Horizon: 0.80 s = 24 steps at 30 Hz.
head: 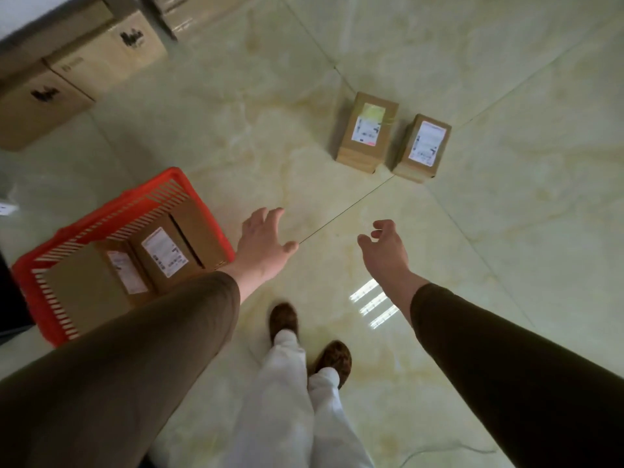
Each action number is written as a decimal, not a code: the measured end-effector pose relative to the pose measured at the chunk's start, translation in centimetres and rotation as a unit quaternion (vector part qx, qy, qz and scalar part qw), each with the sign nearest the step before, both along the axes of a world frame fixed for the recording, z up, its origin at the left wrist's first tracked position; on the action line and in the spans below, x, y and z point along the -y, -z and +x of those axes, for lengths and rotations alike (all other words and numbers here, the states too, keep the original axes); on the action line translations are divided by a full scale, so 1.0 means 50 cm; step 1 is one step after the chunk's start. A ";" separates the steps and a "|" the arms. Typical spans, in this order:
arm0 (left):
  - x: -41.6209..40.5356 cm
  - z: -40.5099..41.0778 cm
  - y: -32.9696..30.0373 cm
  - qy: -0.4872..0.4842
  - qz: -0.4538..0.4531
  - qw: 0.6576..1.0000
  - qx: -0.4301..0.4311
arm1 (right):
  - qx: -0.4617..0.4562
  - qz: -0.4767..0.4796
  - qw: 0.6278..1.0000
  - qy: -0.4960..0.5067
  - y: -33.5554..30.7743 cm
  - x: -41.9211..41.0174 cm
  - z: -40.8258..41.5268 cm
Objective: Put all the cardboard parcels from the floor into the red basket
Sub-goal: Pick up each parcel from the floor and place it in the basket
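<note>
Two cardboard parcels stand side by side on the tiled floor ahead: the left parcel (367,131) has a white label with yellow tape, the right parcel (423,147) a white label. The red basket (135,197) sits on the floor at my left and holds several labelled parcels (162,251). My left hand (263,246) hangs empty with fingers spread just right of the basket's rim. My right hand (385,249) is also empty, fingers loosely curled and apart. Both hands are well short of the floor parcels.
Large cardboard cartons (67,72) are stacked against the wall at the far left, with more cartons (182,11) behind. My legs in white trousers and brown shoes (332,361) stand below the hands. Glossy tiled floor (506,231) stretches to the right.
</note>
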<state>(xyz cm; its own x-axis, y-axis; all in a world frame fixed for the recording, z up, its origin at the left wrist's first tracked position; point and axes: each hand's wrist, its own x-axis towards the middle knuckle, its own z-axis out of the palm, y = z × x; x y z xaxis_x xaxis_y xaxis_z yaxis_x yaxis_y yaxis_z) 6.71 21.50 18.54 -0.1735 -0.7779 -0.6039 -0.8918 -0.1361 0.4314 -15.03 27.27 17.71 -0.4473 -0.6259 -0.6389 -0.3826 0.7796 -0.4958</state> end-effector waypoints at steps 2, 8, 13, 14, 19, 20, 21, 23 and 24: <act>0.022 -0.038 0.002 0.006 0.003 1.000 -0.002 | 0.002 0.002 1.000 0.003 -0.001 0.020 -0.033; 0.106 -0.149 0.011 -0.009 0.020 1.000 -0.004 | 0.002 0.000 1.000 0.001 -0.012 0.119 -0.139; 0.168 -0.253 0.023 -0.023 0.034 0.999 -0.004 | 0.007 -0.001 1.000 0.015 -0.016 0.204 -0.229; 0.180 -0.276 0.026 -0.019 0.036 0.999 0.000 | 0.012 0.001 1.000 0.018 -0.016 0.218 -0.249; 0.240 -0.382 0.043 -0.039 0.040 0.998 0.014 | 0.048 0.013 0.999 0.014 0.004 0.289 -0.355; 0.254 -0.402 0.048 -0.047 0.041 0.998 0.016 | 0.055 0.014 0.998 0.013 0.008 0.309 -0.378; 0.269 -0.422 0.054 -0.056 0.042 0.997 0.016 | 0.063 0.016 0.998 0.021 0.011 0.332 -0.401; 0.299 -0.453 0.068 -0.087 0.049 0.995 0.010 | 0.094 0.033 0.994 0.044 0.018 0.377 -0.435; 0.314 -0.466 0.075 -0.102 0.051 0.993 0.006 | 0.110 0.042 0.991 0.058 0.023 0.399 -0.448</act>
